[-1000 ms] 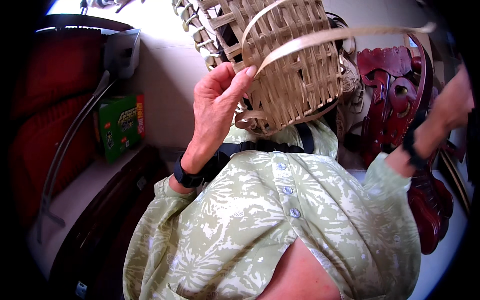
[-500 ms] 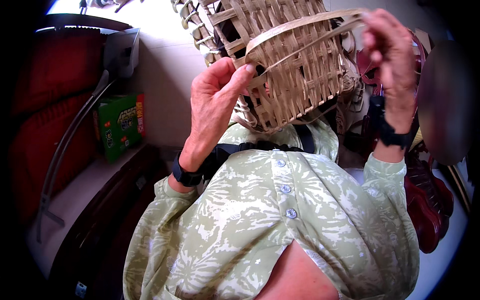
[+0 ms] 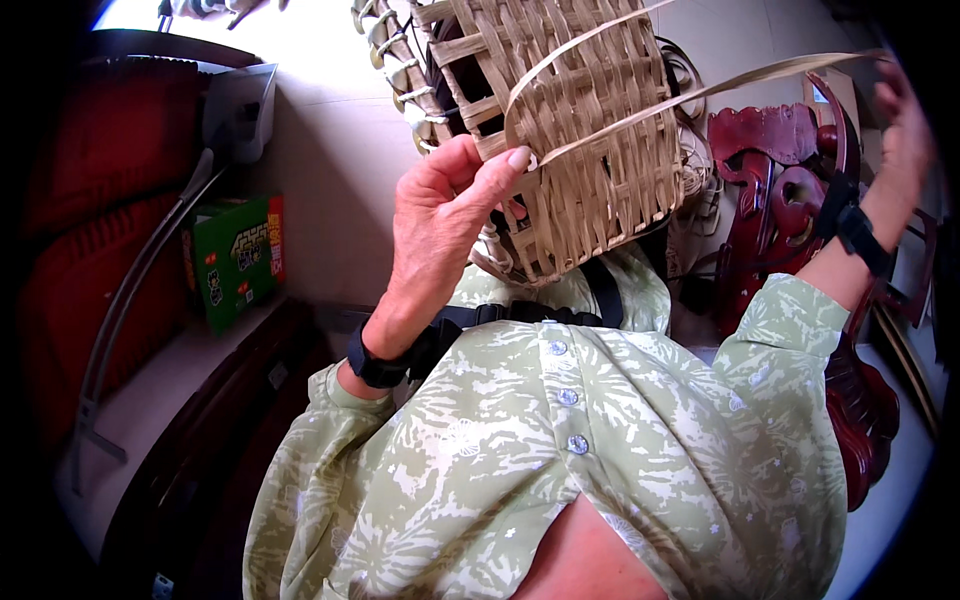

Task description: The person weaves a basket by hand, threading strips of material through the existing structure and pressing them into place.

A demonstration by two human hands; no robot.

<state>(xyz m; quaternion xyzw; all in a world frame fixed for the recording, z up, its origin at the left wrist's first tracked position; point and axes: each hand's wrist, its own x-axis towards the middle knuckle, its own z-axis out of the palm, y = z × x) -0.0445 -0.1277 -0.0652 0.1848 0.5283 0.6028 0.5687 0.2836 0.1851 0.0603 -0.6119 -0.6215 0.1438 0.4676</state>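
A panel of flat tan strips woven crosswise [image 3: 625, 140] stands tilted over my lap, with open gaps along its left side. At that side, the thumb and fingers of my left hand [image 3: 430, 225] are closed in a pinch where a loose strip [image 3: 735, 80] meets the weave. The strip runs taut up to the right. Its far end reaches the fingers of my right hand [image 3: 905, 130], which is stretched out at the far right and partly blurred. A second length of strip [image 3: 575, 45] arcs from near my left fingers over the panel's top.
Beyond the panel's left edge stands a bar wrapped in pale cord [image 3: 400, 75]. Carved dark red wooden furniture [image 3: 765, 140] stands to the right. On the left are a green box [image 3: 235, 260], a curved metal bar [image 3: 115, 310] and red cushioned seating [image 3: 110, 250].
My right hand has swung outward to the right, drawing the strip longer and straighter across the panel. My left hand keeps its pinch and has shifted slightly right and down with the panel.
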